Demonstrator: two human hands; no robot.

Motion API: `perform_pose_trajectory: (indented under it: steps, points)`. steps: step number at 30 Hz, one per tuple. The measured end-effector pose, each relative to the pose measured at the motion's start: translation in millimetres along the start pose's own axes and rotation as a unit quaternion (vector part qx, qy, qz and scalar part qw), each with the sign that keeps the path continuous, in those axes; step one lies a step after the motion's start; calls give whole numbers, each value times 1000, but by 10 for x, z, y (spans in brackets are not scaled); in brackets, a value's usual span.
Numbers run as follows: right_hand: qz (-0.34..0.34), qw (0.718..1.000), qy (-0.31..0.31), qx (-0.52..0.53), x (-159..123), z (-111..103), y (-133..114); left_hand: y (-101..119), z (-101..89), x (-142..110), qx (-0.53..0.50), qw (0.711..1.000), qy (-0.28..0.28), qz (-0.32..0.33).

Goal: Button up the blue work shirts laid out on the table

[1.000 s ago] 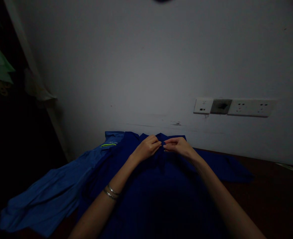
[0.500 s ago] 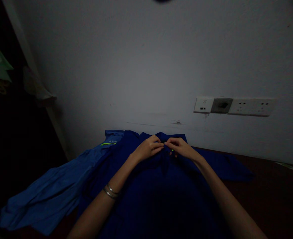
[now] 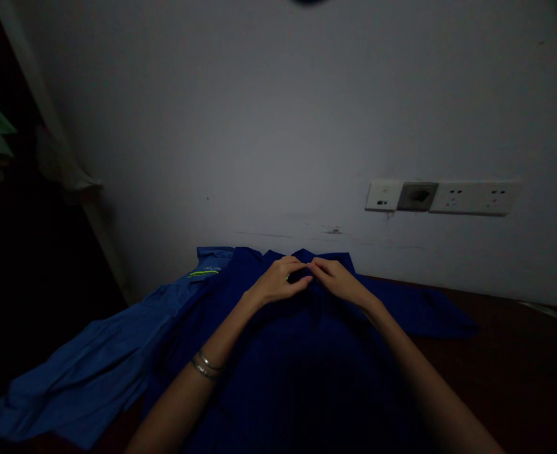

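Meeting fingertip to fingertip over the top of a dark-blue cloth garment [image 3: 278, 340]

The bare left hand [image 3: 278, 282] and bare right hand [image 3: 337, 277] come together just short of the garment's peaked upper edge, their index fingertips touching or nearly so. The left thumb stands apart from its fingers, leaving a gap; the right hand's fingers curl in towards the same spot. Whether either one pinches cloth is hidden by the dim light and the fingers themselves — I cannot tell.

The relation that matters: the dark-blue garment lies directly under the grip, its body running back from there towards the wearer, while a flat dark-blue sleeve-like strip [image 3: 424, 312] goes off to the right. Neither hand is clearly nearer the upper edge; the right is the closer to that strip. To the left of the grip, partly overlapped by the dark-blue cloth, a lighter-blue fabric garment [image 3: 103, 347] with a neon yellow-green stripe [image 3: 204, 273] slants down and away. Beyond the grip rises a plain pale-grey wall [image 3: 259, 126].

Half a second ago the left thumb lay close against its fingers, and the lower fingers of the right hand hung visibly below its pinch. Now the thumb is spread and those fingers are tucked from sight — both garments lie as they did.
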State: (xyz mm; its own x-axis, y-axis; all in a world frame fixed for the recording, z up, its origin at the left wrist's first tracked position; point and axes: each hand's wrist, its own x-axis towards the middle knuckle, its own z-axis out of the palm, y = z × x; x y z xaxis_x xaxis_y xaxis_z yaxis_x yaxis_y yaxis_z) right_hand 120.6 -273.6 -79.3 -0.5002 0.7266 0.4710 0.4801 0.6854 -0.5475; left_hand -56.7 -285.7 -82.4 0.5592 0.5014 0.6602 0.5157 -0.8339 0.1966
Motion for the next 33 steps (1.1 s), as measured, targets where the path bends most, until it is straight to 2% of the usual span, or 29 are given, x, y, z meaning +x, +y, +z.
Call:
perform_pose_trajectory:
  steps: [11,21,27,33]
  points:
    - [-16,999,-7,-46,-10,17,-42,27,-19,22,21,997,-58,-55]
    - [-26,995,-27,-88,-19,59,-30,-8,10,16,65,991,-104,-45]
    - [-23,999,-18,-44,-10,79,10,-61,27,-6,93,991,-84,-36]
    - [7,999,-23,23,-2,73,56,-102,25,-10,50,996,-68,-35]
